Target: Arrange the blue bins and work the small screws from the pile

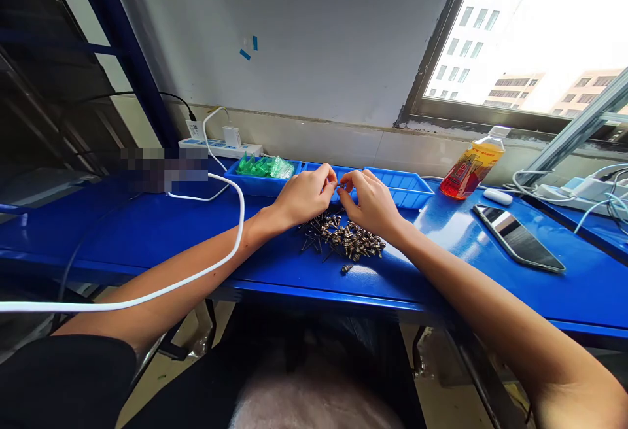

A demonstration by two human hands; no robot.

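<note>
My left hand [307, 195] and my right hand [371, 201] meet above the blue table, fingertips nearly touching. Both are closed in a pinch. Something tiny, partly bluish, shows between the fingertips, but its kind is too small to make out. Directly below lies a pile of small brass-coloured metal fittings [357, 240], mixed on its left with thin dark pins or screws [311, 236]. One loose fitting [346, 269] sits apart, closer to the table's front edge. Behind my hands stand blue plastic trays; the right one [409, 188] is partly covered by my right hand.
Green plastic pieces [265, 166] fill the left blue tray [255, 185]. A drink bottle [471, 164], a white oval object [498, 196] and a phone [520, 238] lie or stand to the right. A white cable [240, 220] crosses over my left forearm. Power strips [220, 148] sit along the wall.
</note>
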